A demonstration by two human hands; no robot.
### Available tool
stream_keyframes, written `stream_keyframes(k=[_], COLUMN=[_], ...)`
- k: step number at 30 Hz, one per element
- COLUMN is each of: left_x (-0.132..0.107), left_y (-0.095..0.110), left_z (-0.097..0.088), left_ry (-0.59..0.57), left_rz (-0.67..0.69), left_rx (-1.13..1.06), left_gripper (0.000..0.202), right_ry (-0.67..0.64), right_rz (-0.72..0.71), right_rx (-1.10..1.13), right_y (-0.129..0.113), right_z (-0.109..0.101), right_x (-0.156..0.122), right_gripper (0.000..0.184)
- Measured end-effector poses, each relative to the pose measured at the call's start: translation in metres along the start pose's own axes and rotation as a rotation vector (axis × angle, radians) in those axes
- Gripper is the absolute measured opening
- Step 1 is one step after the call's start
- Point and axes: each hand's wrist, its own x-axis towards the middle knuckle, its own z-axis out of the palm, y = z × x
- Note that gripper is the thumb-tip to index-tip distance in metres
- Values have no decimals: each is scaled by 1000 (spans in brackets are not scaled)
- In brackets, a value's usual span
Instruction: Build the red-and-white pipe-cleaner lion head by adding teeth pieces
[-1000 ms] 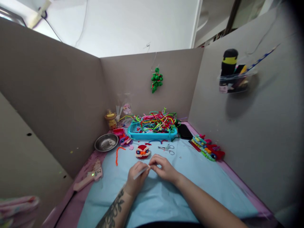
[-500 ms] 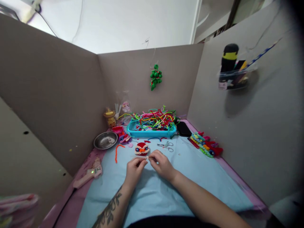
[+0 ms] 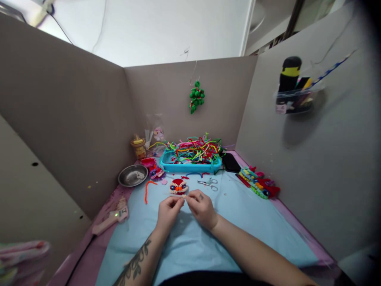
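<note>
Bench (image 3: pixel 256 234): spread with a creased light-blue cloth (image 3: pixel 190 254), pink surface showing along both sides.
Partitions: grey panels at left, back and right; a green ornament (image 3: pixel 197 97) hangs against the back one, a clear holder (image 3: pixel 293 95) of tools sits on the right one.
Beyond: a white wall (image 3: pixel 172 31) above the panels.
Back of bench: a blue tray (image 3: pixel 190 168) heaped with coloured fuzzy stems (image 3: pixel 199 150).
Left side: a metal bowl (image 3: pixel 124 177) and a pink glue gun (image 3: pixel 107 225).
Pale piece (image 3: pixel 183 196): small, at the meeting fingertips, just on the near side of the red ornament (image 3: pixel 178 186); the scissors (image 3: pixel 210 184) lie beyond the right hand.
Left grip (image 3: pixel 168 210): thumb and finger pinched on the pale piece.
Right grip (image 3: pixel 203 208): fingertips closed on its other end.
</note>
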Motion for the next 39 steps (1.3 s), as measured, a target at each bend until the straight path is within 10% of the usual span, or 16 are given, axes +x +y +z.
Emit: stream_keyframes(k=[11, 24, 39], left_x=[2, -4, -3], left_y=[-3, -8, -7], left_z=[-3, -5, -6], left_ry=[38, 37, -3], left_rz=[-12, 339, 409], left_rx=[-45, 162, 215], left_gripper=[31, 18, 17], right_ry=[-51, -52, -76], right_rz=[-95, 182, 361], right_rx=[76, 319, 556], right_y=[-3, -1, 0], right_z=[0, 6, 2], right_x=[-3, -2, 3], right_gripper=[35, 10, 9])
